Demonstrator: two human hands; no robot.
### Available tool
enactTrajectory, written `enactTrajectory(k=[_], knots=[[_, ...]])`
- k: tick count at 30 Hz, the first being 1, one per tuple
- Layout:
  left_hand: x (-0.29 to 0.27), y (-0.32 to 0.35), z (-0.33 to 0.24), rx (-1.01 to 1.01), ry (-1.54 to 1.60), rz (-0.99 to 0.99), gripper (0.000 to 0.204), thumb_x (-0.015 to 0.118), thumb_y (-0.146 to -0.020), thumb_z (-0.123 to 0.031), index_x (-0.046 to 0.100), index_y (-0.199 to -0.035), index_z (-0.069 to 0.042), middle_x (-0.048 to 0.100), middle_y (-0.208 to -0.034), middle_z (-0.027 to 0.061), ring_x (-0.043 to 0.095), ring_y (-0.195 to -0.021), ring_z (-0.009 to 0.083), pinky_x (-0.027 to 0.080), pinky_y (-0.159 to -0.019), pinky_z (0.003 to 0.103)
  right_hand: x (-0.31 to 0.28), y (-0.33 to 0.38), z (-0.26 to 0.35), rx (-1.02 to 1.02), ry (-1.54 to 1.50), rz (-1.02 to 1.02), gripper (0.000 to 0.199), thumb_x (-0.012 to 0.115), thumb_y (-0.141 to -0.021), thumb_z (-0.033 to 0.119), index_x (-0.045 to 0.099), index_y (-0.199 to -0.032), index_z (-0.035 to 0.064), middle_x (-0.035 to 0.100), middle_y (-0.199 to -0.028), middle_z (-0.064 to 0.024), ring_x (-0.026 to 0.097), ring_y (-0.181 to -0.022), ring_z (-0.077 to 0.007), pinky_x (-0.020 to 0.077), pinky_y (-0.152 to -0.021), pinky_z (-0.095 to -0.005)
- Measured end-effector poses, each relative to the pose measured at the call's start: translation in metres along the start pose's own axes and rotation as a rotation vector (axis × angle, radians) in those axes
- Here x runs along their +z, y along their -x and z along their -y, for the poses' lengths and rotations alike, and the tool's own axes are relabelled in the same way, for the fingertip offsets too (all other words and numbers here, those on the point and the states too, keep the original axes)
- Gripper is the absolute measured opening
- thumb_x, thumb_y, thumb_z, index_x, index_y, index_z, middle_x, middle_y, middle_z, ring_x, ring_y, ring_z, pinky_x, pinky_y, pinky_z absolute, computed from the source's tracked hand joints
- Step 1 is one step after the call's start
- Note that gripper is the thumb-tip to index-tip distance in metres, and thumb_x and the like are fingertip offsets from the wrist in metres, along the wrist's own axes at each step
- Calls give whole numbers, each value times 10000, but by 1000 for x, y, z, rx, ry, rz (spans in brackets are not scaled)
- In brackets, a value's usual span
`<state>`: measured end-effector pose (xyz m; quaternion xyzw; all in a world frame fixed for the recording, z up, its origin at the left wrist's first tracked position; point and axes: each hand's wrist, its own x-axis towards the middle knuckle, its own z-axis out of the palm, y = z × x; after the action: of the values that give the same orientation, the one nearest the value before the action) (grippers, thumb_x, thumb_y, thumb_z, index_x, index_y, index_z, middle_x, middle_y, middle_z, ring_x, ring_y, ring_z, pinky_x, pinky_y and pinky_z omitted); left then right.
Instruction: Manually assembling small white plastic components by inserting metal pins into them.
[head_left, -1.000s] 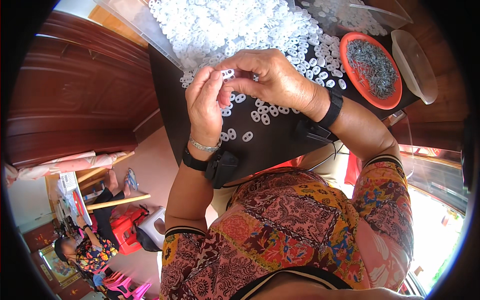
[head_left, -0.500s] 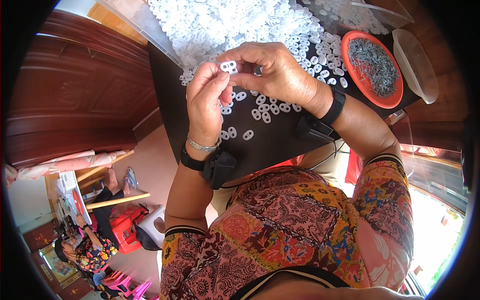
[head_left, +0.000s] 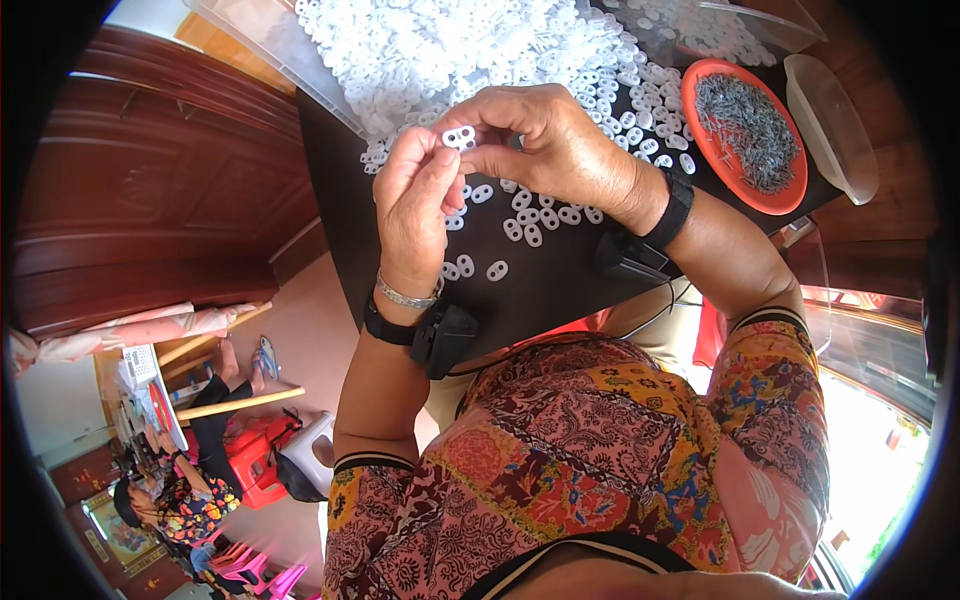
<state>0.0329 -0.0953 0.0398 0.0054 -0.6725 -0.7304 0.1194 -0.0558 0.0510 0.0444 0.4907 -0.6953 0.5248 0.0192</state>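
Note:
Above the near part of the dark table, both hands meet around a small white plastic piece with dark round holes [head_left: 458, 137]. My left hand [head_left: 412, 205] pinches it between thumb and fingers. From the other side, my right hand [head_left: 565, 150] closes thumb and forefinger at the piece's right edge; its other fingertips are partly hidden. Whether a pin is in the right fingers cannot be made out. Beneath and beside the hands lie several loose white oval two-hole pieces [head_left: 532, 236], and a large heap of the same pieces [head_left: 450, 50] rises behind them.
An orange oval dish [head_left: 697, 127] at the far right carries many small grey metal pins [head_left: 750, 135]. Beside it stands a clear shallow plastic tray [head_left: 835, 135]. The dark table [head_left: 530, 300] reaches toward my lap. At lower left, another person [head_left: 190, 490] works at a separate table.
The white piece has tilted slightly between my fingers. My hands otherwise keep nearly the same place and grip. At lower left, the other person's arm has shifted a little.

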Motion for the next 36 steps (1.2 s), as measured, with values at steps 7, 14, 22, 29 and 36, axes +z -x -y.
enactTrajectory(k=[7, 14, 22, 29, 36], knots=[[2, -3, -1, -24, 26, -24, 199, 520, -908, -198, 568, -891, -6, 469, -615, -29, 394, -534, 31, 300, -480, 174, 0, 0, 0, -56, 23, 13, 337, 745, -744, 109, 648, -1063, 61, 668, -888, -75, 658, -769, -194, 521, -673, -277], [3, -4, 3, -59, 10, -74, 179, 518, -904, -183, 565, -849, -19, 456, -593, -31, 379, -507, 27, 286, -453, 171, 0, -1, 6, 7, 108, 24, 340, 752, -733, 134, 649, -1049, 59, 658, -864, -72, 654, -735, -190, 522, -633, -278], [0, -4, 7, -1, 49, -73, 230, 477, -922, -207, 523, -781, -32, 446, -583, -17, 386, -496, 46, 296, -451, 192, 2, 0, 3, -167, 141, -48, 294, 738, -739, 142, 638, -1003, 63, 650, -847, -72, 648, -728, -238, 520, -630, -307], [5, 2, 8, 6, 131, -87, 252, 467, -923, -211, 512, -760, -24, 438, -553, -6, 410, -478, 59, 298, -445, 190, 6, 3, 2, -175, 119, -45, 262, 723, -748, 122, 626, -985, 71, 660, -853, -72, 653, -766, -263, 522, -647, -325], [3, 3, 8, 2, 74, -105, 243, 479, -918, -197, 495, -738, -34, 418, -554, -20, 367, -477, 43, 275, -441, 193, 7, 2, 1, -196, 137, -33, 272, 728, -739, 112, 626, -988, 71, 665, -867, -63, 655, -780, -259, 520, -655, -321]])
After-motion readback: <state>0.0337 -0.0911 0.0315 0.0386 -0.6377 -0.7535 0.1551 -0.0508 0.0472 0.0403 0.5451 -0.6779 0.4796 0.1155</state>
